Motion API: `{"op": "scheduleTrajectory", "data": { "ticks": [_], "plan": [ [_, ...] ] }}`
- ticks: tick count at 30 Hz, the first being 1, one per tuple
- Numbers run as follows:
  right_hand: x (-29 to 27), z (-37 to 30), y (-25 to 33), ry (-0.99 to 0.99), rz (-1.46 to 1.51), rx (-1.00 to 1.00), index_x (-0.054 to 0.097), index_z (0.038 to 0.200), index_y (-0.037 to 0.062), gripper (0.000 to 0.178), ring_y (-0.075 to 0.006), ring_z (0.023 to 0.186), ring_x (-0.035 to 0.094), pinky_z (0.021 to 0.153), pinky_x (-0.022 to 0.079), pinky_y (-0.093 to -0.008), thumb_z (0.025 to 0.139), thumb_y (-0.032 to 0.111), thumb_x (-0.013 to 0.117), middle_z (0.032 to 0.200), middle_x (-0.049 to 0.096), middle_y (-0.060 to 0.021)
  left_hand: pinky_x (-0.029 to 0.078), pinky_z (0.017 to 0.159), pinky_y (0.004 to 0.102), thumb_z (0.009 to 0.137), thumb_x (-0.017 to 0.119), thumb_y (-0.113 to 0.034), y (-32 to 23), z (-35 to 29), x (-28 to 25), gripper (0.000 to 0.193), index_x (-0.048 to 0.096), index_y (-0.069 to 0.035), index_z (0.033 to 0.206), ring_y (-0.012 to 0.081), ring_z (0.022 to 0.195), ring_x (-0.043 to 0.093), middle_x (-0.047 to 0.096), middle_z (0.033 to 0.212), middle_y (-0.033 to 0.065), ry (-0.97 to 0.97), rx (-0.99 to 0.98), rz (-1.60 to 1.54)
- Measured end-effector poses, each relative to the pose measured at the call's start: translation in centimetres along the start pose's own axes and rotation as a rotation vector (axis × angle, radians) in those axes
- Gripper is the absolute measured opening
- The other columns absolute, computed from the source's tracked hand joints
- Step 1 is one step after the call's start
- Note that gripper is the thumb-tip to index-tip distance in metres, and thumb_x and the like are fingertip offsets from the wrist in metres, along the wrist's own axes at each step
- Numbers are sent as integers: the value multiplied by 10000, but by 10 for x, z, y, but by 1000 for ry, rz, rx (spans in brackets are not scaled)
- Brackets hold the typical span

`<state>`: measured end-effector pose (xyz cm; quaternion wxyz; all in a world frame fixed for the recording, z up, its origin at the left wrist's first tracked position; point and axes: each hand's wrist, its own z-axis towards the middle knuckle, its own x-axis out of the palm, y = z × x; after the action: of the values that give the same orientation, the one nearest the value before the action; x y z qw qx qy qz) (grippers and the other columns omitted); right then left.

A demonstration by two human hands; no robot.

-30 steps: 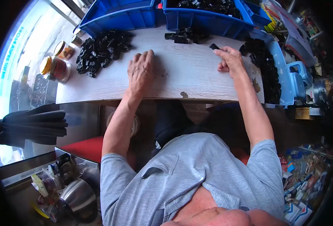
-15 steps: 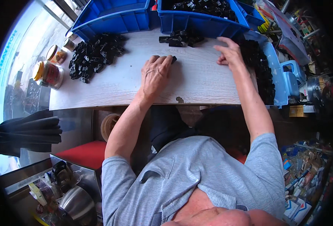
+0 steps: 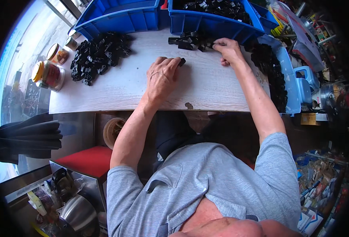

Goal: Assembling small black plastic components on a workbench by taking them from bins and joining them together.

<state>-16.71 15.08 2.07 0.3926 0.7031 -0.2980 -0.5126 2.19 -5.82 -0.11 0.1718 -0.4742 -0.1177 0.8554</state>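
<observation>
My left hand (image 3: 161,79) rests on the table with its fingers curled around a small black plastic part (image 3: 182,62), whose end sticks out past the fingertips. The rest of that part is hidden by the hand. Farther right, my right hand (image 3: 231,52) has its thumb and forefinger pinched at a black piece on the right edge of a small heap of black plastic parts (image 3: 185,46). A larger heap of similar parts (image 3: 99,55) lies at the left of the table.
At the back stand two blue bins, one on the left (image 3: 123,21) and one (image 3: 214,23) with black parts inside. A light-blue tray (image 3: 293,89) full of black parts sits along the right edge. Lidded jars (image 3: 50,75) line the table's left edge.
My right hand has moved left to the small heap, and its spread fingers have closed to a pinch there. My left hand stays nearly in place with its part.
</observation>
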Motion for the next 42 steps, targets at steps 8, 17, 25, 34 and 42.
{"op": "scheduleTrajectory", "data": {
  "ticks": [8,17,25,34,42],
  "plan": [
    [-9,-35,-1,74,79,102,645,1222,107,438,-100,431,530,380,476,-280,839,271,781,608,570,-34,532,786,429,840,678,-60,-3,-3,-3,262,667,-69,1102,334,879,654,713,919,112,-89,19,-87],
    [-1,-42,5,37,-99,36,650,1203,69,459,-115,439,527,377,456,-285,801,231,801,660,584,-48,543,769,392,845,685,-20,-8,-1,4,322,681,-49,1165,339,897,679,717,1018,154,-96,-1,-240],
    [-1,-85,12,229,-81,41,662,1143,93,299,-97,424,485,366,400,-260,849,125,705,592,504,11,528,871,407,835,644,-59,-18,24,39,304,683,-72,1136,315,971,660,709,1045,112,-102,156,-292],
    [2,-83,-1,252,6,13,665,1125,79,267,-104,426,502,358,413,-274,861,110,686,603,541,-6,553,907,367,868,668,-56,-30,46,42,411,674,-127,1273,292,1054,670,693,1207,100,194,351,-144],
    [3,-87,-3,226,-11,-46,662,1123,47,284,-73,403,450,349,352,-242,843,41,618,572,485,30,447,1056,426,932,624,-125,-33,28,40,451,603,-161,1382,299,1203,602,638,1319,96,174,334,-77]
  ]
}}
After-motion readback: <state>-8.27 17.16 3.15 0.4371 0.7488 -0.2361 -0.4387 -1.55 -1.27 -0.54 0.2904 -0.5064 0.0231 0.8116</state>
